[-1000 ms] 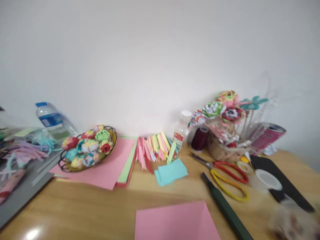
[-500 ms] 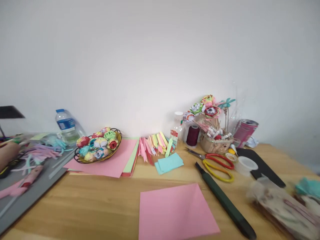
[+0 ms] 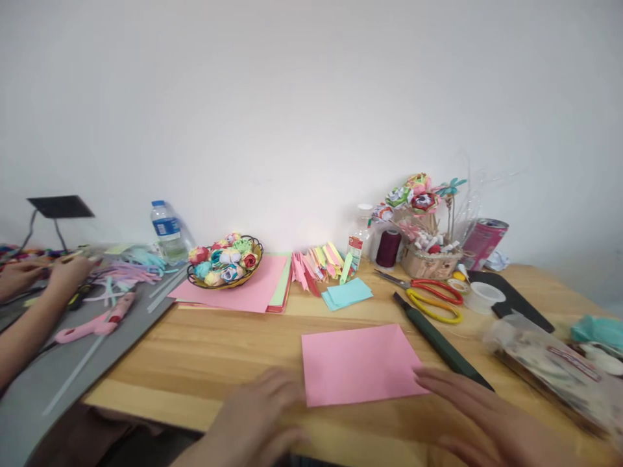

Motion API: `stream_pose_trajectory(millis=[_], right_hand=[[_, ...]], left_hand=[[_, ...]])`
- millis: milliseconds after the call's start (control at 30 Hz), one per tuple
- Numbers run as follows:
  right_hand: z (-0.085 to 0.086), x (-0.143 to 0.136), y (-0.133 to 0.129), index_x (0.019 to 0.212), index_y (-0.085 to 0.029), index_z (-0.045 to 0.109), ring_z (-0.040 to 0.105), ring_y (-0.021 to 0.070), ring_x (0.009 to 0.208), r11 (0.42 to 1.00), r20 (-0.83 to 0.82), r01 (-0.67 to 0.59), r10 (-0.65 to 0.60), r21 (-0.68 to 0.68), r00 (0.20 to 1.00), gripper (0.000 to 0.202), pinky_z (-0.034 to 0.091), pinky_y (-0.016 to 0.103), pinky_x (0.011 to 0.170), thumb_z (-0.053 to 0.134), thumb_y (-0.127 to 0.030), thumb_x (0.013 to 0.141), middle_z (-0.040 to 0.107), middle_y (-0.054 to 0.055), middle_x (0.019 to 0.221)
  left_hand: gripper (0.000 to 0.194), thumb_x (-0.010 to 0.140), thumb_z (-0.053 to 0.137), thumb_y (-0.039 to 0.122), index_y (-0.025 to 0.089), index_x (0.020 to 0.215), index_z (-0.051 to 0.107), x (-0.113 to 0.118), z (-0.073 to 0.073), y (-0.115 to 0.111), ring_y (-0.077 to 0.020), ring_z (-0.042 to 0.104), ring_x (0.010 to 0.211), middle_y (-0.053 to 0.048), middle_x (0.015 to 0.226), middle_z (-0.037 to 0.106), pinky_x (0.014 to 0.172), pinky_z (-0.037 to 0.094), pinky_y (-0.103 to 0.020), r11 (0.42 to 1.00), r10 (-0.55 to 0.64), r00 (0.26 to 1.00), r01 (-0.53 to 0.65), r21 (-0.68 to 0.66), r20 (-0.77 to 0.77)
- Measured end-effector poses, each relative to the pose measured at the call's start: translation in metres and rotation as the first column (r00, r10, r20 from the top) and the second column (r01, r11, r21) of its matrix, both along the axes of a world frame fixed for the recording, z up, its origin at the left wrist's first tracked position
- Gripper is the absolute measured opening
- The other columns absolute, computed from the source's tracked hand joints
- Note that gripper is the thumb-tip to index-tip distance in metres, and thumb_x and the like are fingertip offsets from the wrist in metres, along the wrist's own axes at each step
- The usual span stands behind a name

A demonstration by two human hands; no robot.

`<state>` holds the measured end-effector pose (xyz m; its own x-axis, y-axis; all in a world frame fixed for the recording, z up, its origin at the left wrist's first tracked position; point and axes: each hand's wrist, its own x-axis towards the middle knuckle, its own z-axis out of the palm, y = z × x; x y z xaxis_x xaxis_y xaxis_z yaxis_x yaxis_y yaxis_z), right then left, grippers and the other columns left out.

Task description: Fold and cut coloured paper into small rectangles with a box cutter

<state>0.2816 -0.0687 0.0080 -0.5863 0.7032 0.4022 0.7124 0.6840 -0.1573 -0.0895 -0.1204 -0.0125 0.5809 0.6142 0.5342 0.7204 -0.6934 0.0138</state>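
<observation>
A pink sheet of paper (image 3: 360,366) lies flat on the wooden table near its front edge. Beside its lower left corner is my left hand (image 3: 253,415), blurred by motion, fingers apart and holding nothing. My right hand (image 3: 487,415) has its fingers stretched out, with the fingertips at the sheet's right edge; whether they touch it I cannot tell. A dark green long-handled tool (image 3: 442,344) lies just right of the sheet. Behind it are scissors with red and yellow handles (image 3: 433,298) and small light-blue papers (image 3: 348,294).
A basket of paper flowers (image 3: 226,263) rests on coloured sheets. Behind stand a purple thread spool (image 3: 388,249), a flower basket (image 3: 431,263) and a pink can (image 3: 484,243). At left are a water bottle (image 3: 168,230), a pink glue gun (image 3: 100,324) and another person's hands (image 3: 68,275).
Both my hands have come into view around the pink sheet. The view has shifted, so things sit further right and higher, and more of the other person's arms shows.
</observation>
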Motion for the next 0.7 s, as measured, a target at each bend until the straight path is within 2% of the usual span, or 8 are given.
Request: stream_pose_trajectory(millis=[67,100,167,233,300,367,567,700], right_hand=[[-0.001,-0.022,0.023,0.134,-0.024,0.044,0.052,0.0258,0.116,0.993,0.182,-0.105,0.115,-0.061,0.977,0.058,0.051,0.038,0.09,0.055,-0.046,0.082,0.052,0.009,0.132],[-0.003,-0.032,0.034,0.131,-0.02,0.05,0.055,0.0267,0.113,0.985,0.203,-0.169,0.175,-0.043,0.963,0.057,0.052,0.038,0.088,0.054,-0.048,0.081,0.054,0.011,0.129],[-0.007,-0.049,0.049,0.127,-0.014,0.053,0.056,0.0262,0.111,0.973,0.238,-0.226,0.228,-0.037,0.944,0.051,0.051,0.038,0.088,0.053,-0.042,0.084,0.055,0.014,0.127],[-0.011,-0.06,0.058,0.123,-0.013,0.056,0.057,0.0236,0.11,0.973,0.223,-0.232,0.227,-0.006,0.948,0.037,0.05,0.037,0.09,0.046,-0.026,0.088,0.057,0.015,0.124],[-0.013,-0.068,0.063,0.117,-0.013,0.059,0.057,0.0227,0.109,0.974,0.2,-0.228,0.222,0.01,0.954,0.034,0.048,0.038,0.091,0.04,-0.016,0.089,0.06,0.014,0.12],[-0.011,-0.074,0.064,0.111,-0.013,0.062,0.059,0.0236,0.106,0.975,0.182,-0.22,0.215,0.008,0.96,0.032,0.049,0.039,0.09,0.039,-0.016,0.089,0.064,0.014,0.114],[0.002,-0.076,0.065,0.112,-0.014,0.061,0.066,0.0214,0.089,0.988,0.112,-0.149,0.152,-0.037,0.982,0.031,0.053,0.037,0.079,0.041,-0.018,0.089,0.069,0.013,0.099],[0.0,-0.071,0.065,0.124,-0.015,0.054,0.055,0.0239,0.112,0.987,0.081,-0.124,0.133,-0.106,0.988,0.042,0.046,0.04,0.093,0.05,-0.034,0.086,0.059,0.015,0.121]], left_hand=[[0.069,0.075,0.06,0.058,0.022,0.132,0.045,0.02,0.014,0.03,-0.0271,0.045,0.123,-0.009,0.14,0.043,0.093,0.047,-0.036,0.99,0.008,0.991,-0.027,-0.138,-0.131],[0.075,0.074,0.061,0.06,0.017,0.133,0.042,0.029,0.017,0.043,-0.0302,0.042,0.126,-0.012,0.141,0.041,0.094,0.046,-0.04,0.982,-0.015,0.977,-0.027,-0.189,-0.213],[0.061,0.081,0.06,0.046,0.016,0.132,0.043,0.042,0.018,0.066,-0.0302,0.042,0.126,-0.014,0.14,0.043,0.093,0.047,-0.042,0.971,-0.007,0.946,-0.07,-0.228,-0.324],[0.035,0.089,0.054,0.022,0.015,0.123,0.052,0.044,0.014,0.085,-0.0261,0.051,0.119,-0.014,0.13,0.054,0.092,0.047,-0.038,0.98,-0.03,0.93,-0.044,-0.195,-0.365],[0.026,0.089,0.05,0.013,0.015,0.113,0.058,0.038,0.011,0.102,-0.0214,0.06,0.108,-0.011,0.117,0.063,0.09,0.048,-0.034,0.987,-0.079,0.959,0.037,-0.157,-0.272],[0.021,0.089,0.049,0.012,0.018,0.102,0.064,0.031,0.01,0.117,-0.0179,0.065,0.097,-0.007,0.104,0.07,0.085,0.051,-0.03,0.987,-0.115,0.983,0.097,-0.125,-0.145],[0.024,0.091,0.045,0.015,0.019,0.093,0.069,0.014,0.017,0.149,-0.0143,0.067,0.088,-0.004,0.089,0.073,0.078,0.053,-0.026,0.991,-0.124,0.99,0.127,-0.045,0.065],[0.022,0.091,0.048,0.019,0.02,0.089,0.07,0.009,0.018,0.155,-0.0152,0.063,0.085,-0.005,0.083,0.069,0.079,0.052,-0.03,0.986,-0.167,0.975,0.166,0.023,0.143]])
